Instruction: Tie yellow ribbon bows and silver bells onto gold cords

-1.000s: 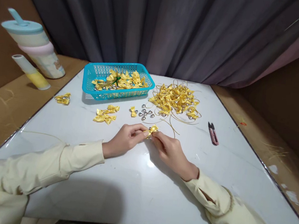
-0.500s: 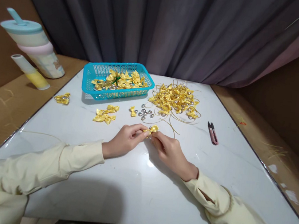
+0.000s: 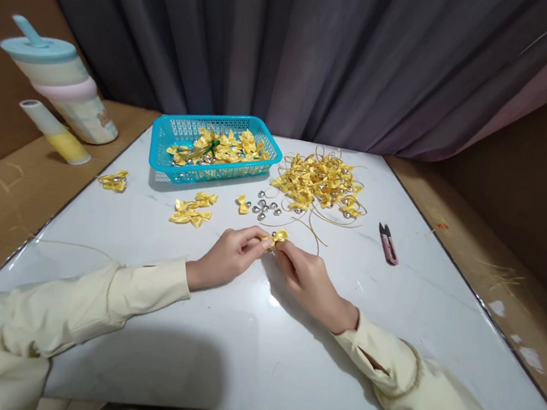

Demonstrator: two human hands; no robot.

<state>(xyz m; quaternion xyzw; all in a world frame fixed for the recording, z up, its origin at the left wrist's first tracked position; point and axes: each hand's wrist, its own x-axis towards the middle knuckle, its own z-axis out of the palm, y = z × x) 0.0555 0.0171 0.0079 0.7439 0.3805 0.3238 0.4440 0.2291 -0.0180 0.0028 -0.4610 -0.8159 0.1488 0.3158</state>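
Observation:
Between my fingertips is a small yellow satin bow [image 3: 280,235], with a silvery bead at its upper edge. My left hand [image 3: 234,253] pinches the bow's left end, thumb and forefinger together. Fingers closed, my right hand [image 3: 311,280] grips it from the right. The exact finger contact on the underside is hidden. Just beyond my hands lie several silver beads [image 3: 264,208] and a single loose yellow bow [image 3: 242,204]. A small group of yellow bows [image 3: 193,210] rests farther left.
A blue basket [image 3: 156,156] holds more bows and beads. Beside it is a heap of yellow bows [image 3: 320,177] with gold cords. Pink-handled thread snips [image 3: 388,244] lie at right. A tumbler [image 3: 79,95] and a yellow-and-white tube [image 3: 56,132] stand at left.
My right hand has shifted very slightly to the left. Both hands remain closed on the bow, and the other things have stayed in place.

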